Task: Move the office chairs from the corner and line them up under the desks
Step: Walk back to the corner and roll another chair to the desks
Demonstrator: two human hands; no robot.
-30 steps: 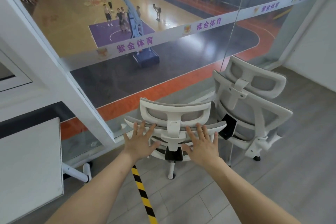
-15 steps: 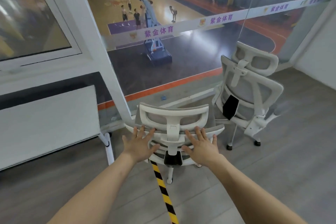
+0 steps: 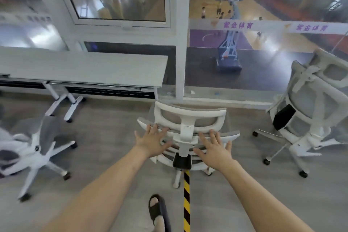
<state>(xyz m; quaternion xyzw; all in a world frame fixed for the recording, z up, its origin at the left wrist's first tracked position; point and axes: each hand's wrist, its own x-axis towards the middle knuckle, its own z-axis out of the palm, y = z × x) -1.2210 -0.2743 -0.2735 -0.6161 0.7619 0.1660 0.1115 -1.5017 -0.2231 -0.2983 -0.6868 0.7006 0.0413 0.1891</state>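
— Changes since before?
— Desk (image 3: 82,69) now spans upper left; third chair (image 3: 35,149) entered lower left.
— Hands?
— My left hand (image 3: 150,142) and right hand (image 3: 214,149), fingers spread flat, press the center chair (image 3: 188,124); second chair (image 3: 308,107) right.

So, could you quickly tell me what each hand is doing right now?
Left hand: open, flat on the chair back.
Right hand: open, flat on it too.

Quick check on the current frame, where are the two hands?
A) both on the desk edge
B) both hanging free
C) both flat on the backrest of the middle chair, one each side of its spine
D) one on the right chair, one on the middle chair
C: the left hand and right hand lie open on the middle chair backrest, either side of its white spine; the desk and right chair are untouched.
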